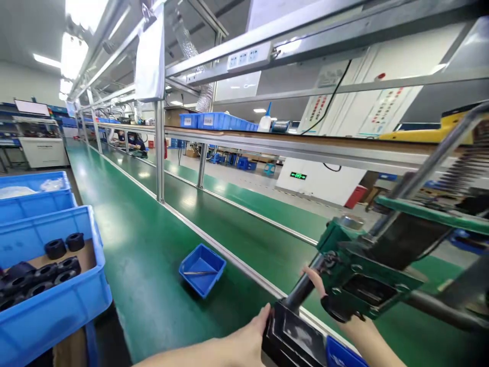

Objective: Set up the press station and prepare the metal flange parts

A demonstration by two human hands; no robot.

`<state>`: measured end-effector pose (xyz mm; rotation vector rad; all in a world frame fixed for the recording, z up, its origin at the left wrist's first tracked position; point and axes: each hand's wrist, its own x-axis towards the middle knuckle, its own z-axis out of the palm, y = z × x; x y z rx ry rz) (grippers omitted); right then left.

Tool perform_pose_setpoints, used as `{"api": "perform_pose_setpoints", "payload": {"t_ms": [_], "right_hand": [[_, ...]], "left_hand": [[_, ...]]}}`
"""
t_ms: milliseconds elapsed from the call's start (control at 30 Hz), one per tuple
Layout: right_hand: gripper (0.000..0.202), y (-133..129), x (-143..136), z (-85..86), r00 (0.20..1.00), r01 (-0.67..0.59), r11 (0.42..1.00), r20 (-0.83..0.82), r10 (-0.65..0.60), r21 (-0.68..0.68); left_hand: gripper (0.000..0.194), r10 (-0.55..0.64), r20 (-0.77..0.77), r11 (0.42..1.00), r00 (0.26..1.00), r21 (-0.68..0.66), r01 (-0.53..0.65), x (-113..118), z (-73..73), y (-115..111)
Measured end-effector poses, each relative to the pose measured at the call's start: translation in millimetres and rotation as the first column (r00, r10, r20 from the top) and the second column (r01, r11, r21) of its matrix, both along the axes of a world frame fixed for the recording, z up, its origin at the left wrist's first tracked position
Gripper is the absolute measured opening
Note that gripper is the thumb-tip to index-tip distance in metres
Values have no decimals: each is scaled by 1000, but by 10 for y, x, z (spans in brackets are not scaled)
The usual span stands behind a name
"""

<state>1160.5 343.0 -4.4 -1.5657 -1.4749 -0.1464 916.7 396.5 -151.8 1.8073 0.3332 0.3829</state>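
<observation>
Press (353, 266): is sitting by the right edge of the green tabletop (145, 295), close to the wearer; can't tell if it's standing flat or being tipped.

Left hand (250, 331): is resting against the left side of the black base (296, 334), fingers mostly hiding, so no idea if it's actually gripping. Looks like it's steadying things low down, fair enough with that much weight up top.

Right hand (316, 281): is sitting beside the steel column (300, 292), partly hiding by the green head (336, 238); can't tell if it's closing on anything. Guessing it's bracing the other side.

Small blue tray (201, 261): is lying near the right edge, holding one thin metal tool (200, 273). Probably parked there for easy reach.

Big blue bin (57, 316): is standing just beside the left edge, holding piled black ring-shaped parts (55, 248) over brown lining (88, 255). Presumably that's keeping bulk off the tabletop.

Bin behind it (34, 208): is holding clear plastic (52, 184) plus something white (15, 192).

Shelf bins (225, 121): are lining up above, contents not showing.
</observation>
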Motion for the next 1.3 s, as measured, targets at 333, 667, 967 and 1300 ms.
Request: {"api": "perform_pose_setpoints", "payload": {"t_ms": [333, 667, 967, 1300], "right_hand": [[56, -1061, -579, -112, 964, 8, 967, -257, -75, -255], [58, -910, -833, -248, 995, -42, 923, 65, 72, -383], [57, -886, -794, -289, 994, -71, 905, 43, 97, -420], [59, -1157, -822, -253, 969, 128, 977, 231, -87, -169]], "left_hand": [[109, 86, 180, 996, 980, 15, -90, -31, 329, 82], [100, 80, 201, 996, 976, 15, -85, -34, 400, 27], [104, 44, 266, 999, 963, -21, -40, -22, 318, 25], [118, 74, 49, 953, 996, 291, -85, -927, 594, -244]]}}
